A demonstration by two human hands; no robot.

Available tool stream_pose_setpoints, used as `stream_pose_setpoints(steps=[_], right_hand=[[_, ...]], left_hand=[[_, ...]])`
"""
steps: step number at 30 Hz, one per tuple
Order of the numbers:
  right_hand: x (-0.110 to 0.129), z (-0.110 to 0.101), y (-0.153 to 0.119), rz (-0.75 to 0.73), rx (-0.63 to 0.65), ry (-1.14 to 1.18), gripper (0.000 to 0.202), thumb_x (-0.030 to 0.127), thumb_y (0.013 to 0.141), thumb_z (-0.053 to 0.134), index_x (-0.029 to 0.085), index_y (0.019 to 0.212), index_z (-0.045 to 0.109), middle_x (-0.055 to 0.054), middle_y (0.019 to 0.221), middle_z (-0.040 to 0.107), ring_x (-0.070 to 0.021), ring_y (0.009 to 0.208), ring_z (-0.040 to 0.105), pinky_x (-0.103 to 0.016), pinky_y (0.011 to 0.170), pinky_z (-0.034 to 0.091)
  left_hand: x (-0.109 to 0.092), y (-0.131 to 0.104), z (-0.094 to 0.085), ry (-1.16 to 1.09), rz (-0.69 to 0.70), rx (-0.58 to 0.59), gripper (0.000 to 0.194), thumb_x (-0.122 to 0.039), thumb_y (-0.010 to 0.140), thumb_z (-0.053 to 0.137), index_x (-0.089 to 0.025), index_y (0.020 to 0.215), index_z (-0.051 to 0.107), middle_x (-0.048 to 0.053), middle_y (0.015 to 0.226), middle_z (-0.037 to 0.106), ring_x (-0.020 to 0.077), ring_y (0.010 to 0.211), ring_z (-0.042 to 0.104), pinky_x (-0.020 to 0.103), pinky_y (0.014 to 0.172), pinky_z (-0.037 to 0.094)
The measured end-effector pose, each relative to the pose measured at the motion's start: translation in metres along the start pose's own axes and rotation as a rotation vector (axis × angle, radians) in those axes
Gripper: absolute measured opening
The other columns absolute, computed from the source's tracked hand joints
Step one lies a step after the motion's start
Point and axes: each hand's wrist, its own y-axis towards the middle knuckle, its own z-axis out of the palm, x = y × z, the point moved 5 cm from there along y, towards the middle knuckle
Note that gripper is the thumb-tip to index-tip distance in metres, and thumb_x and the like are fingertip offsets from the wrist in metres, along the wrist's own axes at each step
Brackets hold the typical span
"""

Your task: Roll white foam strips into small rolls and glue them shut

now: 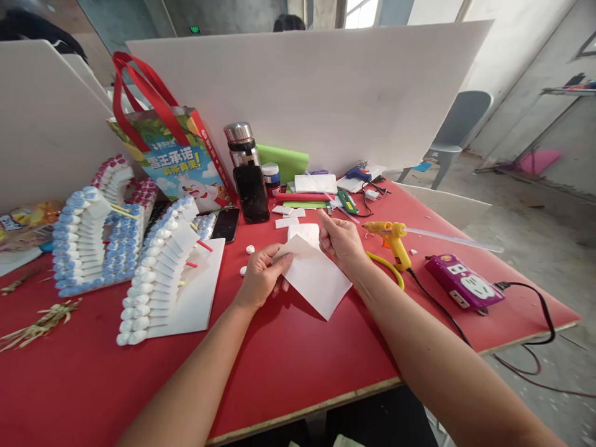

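Note:
A white square of paper point(319, 282) is pinched at its left corner by my left hand point(265, 273), thumb on top. My right hand point(342, 241) is closed just beyond the paper's upper right edge, its thumb raised; whatever its curled fingers hold is hidden. Behind the paper lies a white block or stack point(303, 232), partly covered. Two small white rolled pieces sit left of it, the nearer one point(243, 270) close to my left hand. A yellow hot glue gun point(391, 239) with a clear glue stick stands right of my right hand.
White rolled-paper work on a board point(209, 292) and a blue-and-white one point(97, 242) stand left. Behind are a shopping bag point(172, 161), thermos point(239, 139), phones and a green cutter point(347, 202). A purple power strip point(465, 284) with cords lies right, near the red table's edge.

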Motion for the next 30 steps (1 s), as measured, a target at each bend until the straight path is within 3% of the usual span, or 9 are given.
stream_pose_setpoints(steps=[3, 7, 10, 12, 14, 17, 20, 25, 30], right_hand=[[-0.002, -0.001, 0.002, -0.027, -0.004, 0.022, 0.048, 0.051, 0.072, 0.08, 0.017, 0.05, 0.052, 0.004, 0.042, 0.046, -0.0048, 0.038, 0.033, -0.023, 0.042, 0.025], [0.004, 0.001, 0.001, -0.148, 0.049, 0.106, 0.026, 0.029, 0.064, 0.087, 0.02, 0.081, 0.07, 0.002, 0.074, 0.069, -0.0086, 0.064, 0.057, -0.022, 0.062, 0.044], [0.005, 0.002, -0.001, -0.116, 0.075, -0.045, 0.021, 0.035, 0.071, 0.082, 0.018, 0.075, 0.071, -0.003, 0.073, 0.071, -0.0136, 0.072, 0.063, -0.028, 0.074, 0.047], [0.005, 0.0, -0.002, -0.102, 0.043, -0.118, 0.035, 0.042, 0.074, 0.08, 0.018, 0.056, 0.061, -0.002, 0.054, 0.062, -0.0134, 0.061, 0.059, -0.03, 0.074, 0.047], [0.005, -0.001, -0.002, -0.108, 0.033, -0.073, 0.043, 0.043, 0.074, 0.08, 0.019, 0.05, 0.054, 0.001, 0.047, 0.055, -0.0131, 0.057, 0.057, -0.031, 0.072, 0.047], [0.002, 0.001, 0.0, -0.051, 0.101, 0.08, 0.028, 0.04, 0.071, 0.082, 0.017, 0.068, 0.065, -0.002, 0.065, 0.066, -0.0152, 0.071, 0.065, -0.029, 0.074, 0.047], [-0.001, 0.003, 0.001, 0.023, 0.158, 0.144, 0.029, 0.033, 0.066, 0.084, 0.018, 0.085, 0.069, -0.003, 0.077, 0.072, -0.0169, 0.08, 0.069, -0.028, 0.076, 0.048], [-0.005, 0.008, -0.003, 0.116, 0.202, 0.109, 0.026, 0.029, 0.065, 0.085, 0.015, 0.08, 0.068, -0.005, 0.075, 0.073, -0.0146, 0.071, 0.067, -0.028, 0.072, 0.049], [-0.006, 0.011, -0.005, 0.119, 0.231, 0.079, 0.034, 0.041, 0.066, 0.087, 0.016, 0.073, 0.064, 0.0, 0.067, 0.067, -0.0099, 0.058, 0.058, -0.025, 0.06, 0.045]], left_hand=[[0.0, 0.0, -0.001, -0.02, 0.004, -0.013, 0.021, -0.036, 0.089, 0.066, -0.016, 0.087, 0.064, -0.005, 0.05, 0.055, 0.0065, 0.032, 0.043, 0.017, 0.03, 0.027], [-0.002, 0.002, -0.002, -0.084, -0.005, -0.033, 0.021, -0.035, 0.087, 0.067, -0.015, 0.088, 0.064, -0.003, 0.055, 0.058, 0.0074, 0.034, 0.047, 0.018, 0.029, 0.03], [-0.003, 0.003, -0.006, -0.129, -0.009, -0.067, 0.021, -0.034, 0.085, 0.069, -0.015, 0.094, 0.065, -0.003, 0.059, 0.06, 0.0078, 0.035, 0.049, 0.017, 0.029, 0.031], [-0.004, 0.004, -0.009, -0.148, -0.007, -0.091, 0.022, -0.033, 0.084, 0.069, -0.015, 0.097, 0.065, -0.003, 0.059, 0.061, 0.0078, 0.035, 0.049, 0.017, 0.029, 0.031], [-0.003, 0.005, -0.012, -0.161, -0.005, -0.116, 0.022, -0.032, 0.084, 0.07, -0.015, 0.096, 0.064, -0.003, 0.059, 0.061, 0.0078, 0.035, 0.049, 0.017, 0.028, 0.03], [-0.003, 0.005, -0.014, -0.164, -0.01, -0.132, 0.022, -0.032, 0.083, 0.071, -0.015, 0.095, 0.065, -0.003, 0.059, 0.061, 0.0078, 0.034, 0.049, 0.017, 0.028, 0.03], [-0.002, 0.005, -0.013, -0.156, -0.016, -0.125, 0.023, -0.033, 0.082, 0.071, -0.015, 0.096, 0.065, -0.002, 0.059, 0.061, 0.008, 0.034, 0.049, 0.017, 0.028, 0.031], [-0.002, 0.006, -0.012, -0.171, -0.019, -0.119, 0.022, -0.032, 0.083, 0.07, -0.015, 0.096, 0.065, -0.002, 0.059, 0.06, 0.0082, 0.036, 0.049, 0.017, 0.029, 0.032], [-0.002, 0.006, -0.012, -0.171, -0.017, -0.116, 0.022, -0.033, 0.082, 0.071, -0.015, 0.094, 0.065, -0.003, 0.059, 0.06, 0.0085, 0.035, 0.049, 0.017, 0.029, 0.033]])
